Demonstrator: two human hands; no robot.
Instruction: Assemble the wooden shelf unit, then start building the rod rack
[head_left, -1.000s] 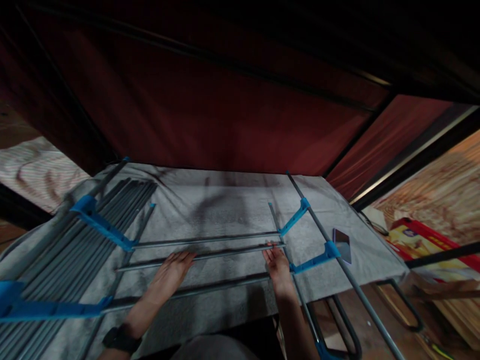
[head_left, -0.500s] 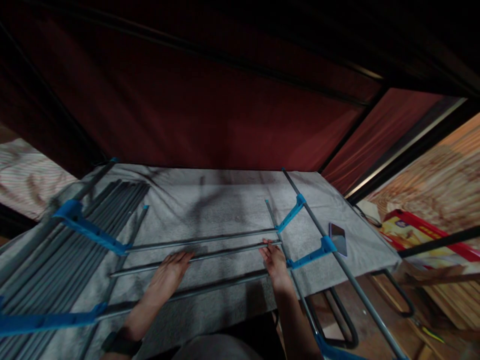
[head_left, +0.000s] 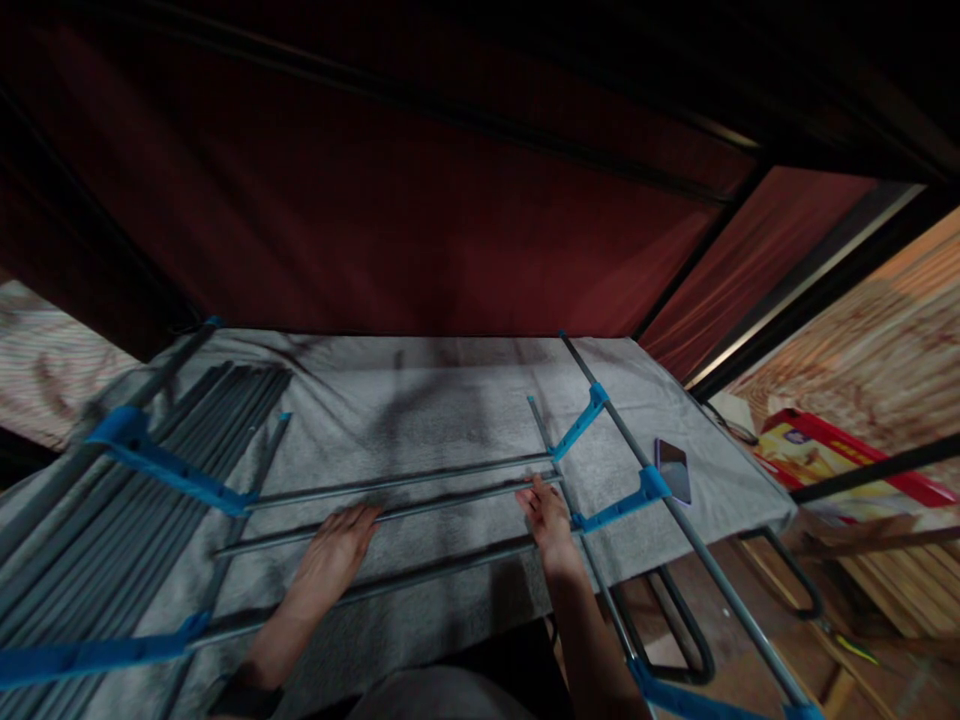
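A grey metal tube [head_left: 442, 502] lies crosswise between two side frames, and both my hands are on it. My left hand [head_left: 341, 545] is closed over its left part. Near its right end, my right hand [head_left: 546, 512] pinches it with thumb and fingers. Two more cross tubes run parallel: a far tube [head_left: 412, 480] and a near tube [head_left: 442, 570]. They meet the side frames at blue plastic brackets, among them a left bracket [head_left: 176, 470] and a right bracket [head_left: 622, 503]. The left end of the held tube rests over the left upright.
Several loose grey tubes [head_left: 150, 500] lie bundled at left on the grey cloth [head_left: 465, 410]. A phone [head_left: 673, 470] rests at right, beyond the right frame's long tube [head_left: 712, 560]. Past the edge are a red and yellow box [head_left: 840, 465] and a black metal stool frame [head_left: 675, 640].
The whole view has shifted slightly. Both hands keep their hold on the middle tube, with hardly any movement against the frames.
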